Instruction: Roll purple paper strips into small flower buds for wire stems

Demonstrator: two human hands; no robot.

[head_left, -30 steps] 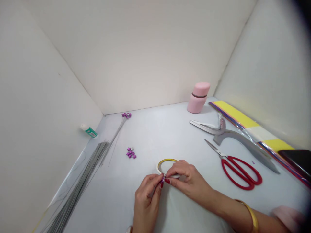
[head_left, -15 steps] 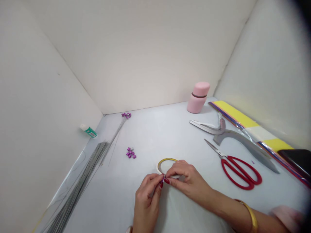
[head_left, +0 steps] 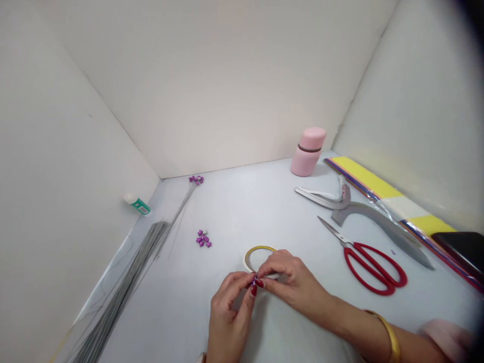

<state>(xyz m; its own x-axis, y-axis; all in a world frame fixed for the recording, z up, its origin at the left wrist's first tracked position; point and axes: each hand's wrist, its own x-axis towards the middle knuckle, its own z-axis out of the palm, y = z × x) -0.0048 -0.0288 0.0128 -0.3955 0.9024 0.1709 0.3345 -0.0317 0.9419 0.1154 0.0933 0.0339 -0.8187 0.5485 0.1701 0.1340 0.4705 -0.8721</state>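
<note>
Your left hand (head_left: 230, 315) is closed to a pinch, thumb and fingertips meeting on a tiny purple piece (head_left: 254, 280) at the lower edge of the tape roll (head_left: 252, 257). Too small to tell exactly what the piece is. Your right hand (head_left: 291, 280) curls closed over the roll's near side, its fingers reaching in to the same pinch point, with the yellow-rimmed ring standing just beyond them. Can't tell whether the roll touches the worktop (head_left: 181, 302) or is held just clear of it.

Handling: the roll should be light and its narrow ring may give under squeeze, so take it by the outer edge. The purple piece looks small and light, best held at the fingertips.

About you: a bundle of grey wires (head_left: 124, 282) lies along the left wall, a purple flower cluster (head_left: 203, 238) sits loose on the worktop, and another (head_left: 195, 179) tops a wire near the corner. Red scissors (head_left: 372, 269) lie to the right, beside a grey curved tool (head_left: 378, 224). Farther back stand a pink flask (head_left: 308, 151) and a small glue bottle (head_left: 136, 204).
</note>
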